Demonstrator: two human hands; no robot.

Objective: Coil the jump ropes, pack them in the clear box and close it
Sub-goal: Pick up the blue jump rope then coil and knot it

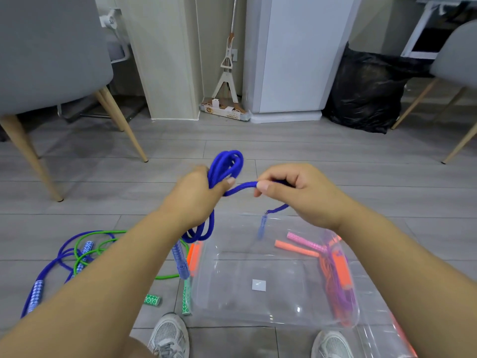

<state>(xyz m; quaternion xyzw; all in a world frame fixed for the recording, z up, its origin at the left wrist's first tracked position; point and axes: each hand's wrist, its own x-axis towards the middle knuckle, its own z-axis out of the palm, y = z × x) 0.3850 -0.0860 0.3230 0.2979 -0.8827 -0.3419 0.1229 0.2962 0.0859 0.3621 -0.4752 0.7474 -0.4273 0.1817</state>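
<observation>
Blue rope (227, 164) is mid-coil, held up in the air just past the box's 12 o'clock edge. Our left hand (198, 192) is wrapped round the bundle of loops, thumb clamped over the top, so the turns can't spring apart. Our right hand (291, 189) pinches the free strand between thumb and forefinger, just at 3 o'clock of the left. We reckon that's to keep it taut and feed the next turn on neatly. From there the tail drops to one handle (262, 224) dangling over the box (245, 301). The other handle (180, 259) hangs under our left wrist.

The box sits open on the floor between our shoes, right under the hands, so finished coils can drop straight in. The orange and purple ropes (335, 275) are already tucked along its 3 o'clock wall.

Out at 9 o'clock of the box, the green rope (103, 233) and a second blue one (51, 267) lie loose and tangled together. Looks like we're roughly halfway, with the lid not yet on.
</observation>
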